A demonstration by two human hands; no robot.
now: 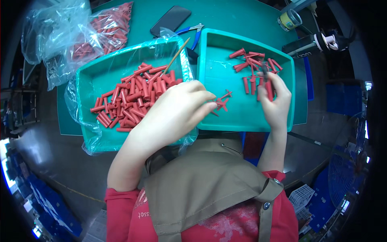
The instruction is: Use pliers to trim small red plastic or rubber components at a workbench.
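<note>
Red rubber caps, a few pinched at the left hand fingertips, sit over the gap between two teal trays. The right hand is closed on a red piece and a dark tool above the right tray (about fifteen pieces in its far corner). The left tray holds dozens, crowded; the right tray's near half is open.
</note>
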